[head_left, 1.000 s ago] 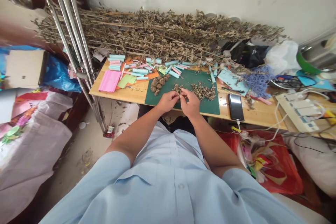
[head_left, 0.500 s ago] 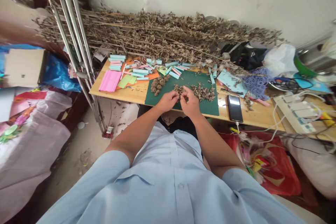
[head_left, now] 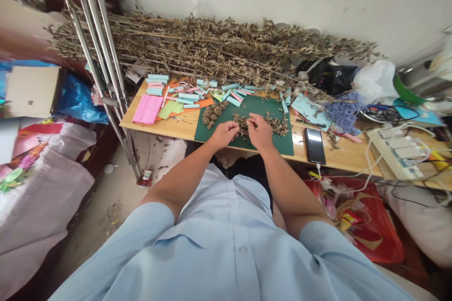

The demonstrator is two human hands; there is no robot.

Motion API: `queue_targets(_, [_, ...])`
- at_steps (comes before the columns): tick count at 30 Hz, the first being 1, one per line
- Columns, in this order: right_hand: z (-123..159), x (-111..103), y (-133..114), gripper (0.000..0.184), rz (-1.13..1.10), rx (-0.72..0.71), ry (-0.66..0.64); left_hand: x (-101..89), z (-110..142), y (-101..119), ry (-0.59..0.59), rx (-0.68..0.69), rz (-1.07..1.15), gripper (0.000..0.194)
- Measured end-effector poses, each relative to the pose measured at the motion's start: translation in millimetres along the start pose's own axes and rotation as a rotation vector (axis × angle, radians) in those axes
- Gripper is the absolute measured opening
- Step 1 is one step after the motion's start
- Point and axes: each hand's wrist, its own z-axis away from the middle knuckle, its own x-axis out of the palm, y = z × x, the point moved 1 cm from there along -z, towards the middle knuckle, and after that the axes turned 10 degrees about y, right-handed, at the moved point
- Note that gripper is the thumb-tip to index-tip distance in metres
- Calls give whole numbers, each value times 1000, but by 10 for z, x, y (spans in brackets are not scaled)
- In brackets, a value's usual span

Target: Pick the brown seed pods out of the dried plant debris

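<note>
Over the green mat, my left hand is closed in a pinch, its thumb and fingers pressed together. My right hand faces it a short gap away, fingertips also pinched. What either pinch holds is too small to make out. Between and behind the hands lies a loose heap of dried leaf bits, partly covered by them. More dried crumbled leaves lie right of my right hand. Several brown rounded clumps of dried plant sit on the mat's left side.
Blue and pink paper rolls lie behind the mat, with pink paper at left. Long dried plant stalks line the wall. A phone on a cable and a power strip are right. Metal crutches stand left.
My right hand has shifted slightly right, away from my left hand, widening the gap between them and uncovering more leaf bits. My left hand stays nearly in place.
</note>
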Motion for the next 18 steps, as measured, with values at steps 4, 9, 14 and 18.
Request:
queue_targets(4, [71,0,-92,33,-49,37,12,-20,-3,14,40,-14,63,21])
queue_targets(9, [212,58,-163,39,-115,114,-83,-30,-12,3,75,8,49,22])
queue_targets(14, [221,79,-159,41,-70,105,-76,-16,-10,-9,76,20,1,22])
queue_targets(18, [193,41,-171,41,-60,91,-69,-11,-5,8,73,10,9,20])
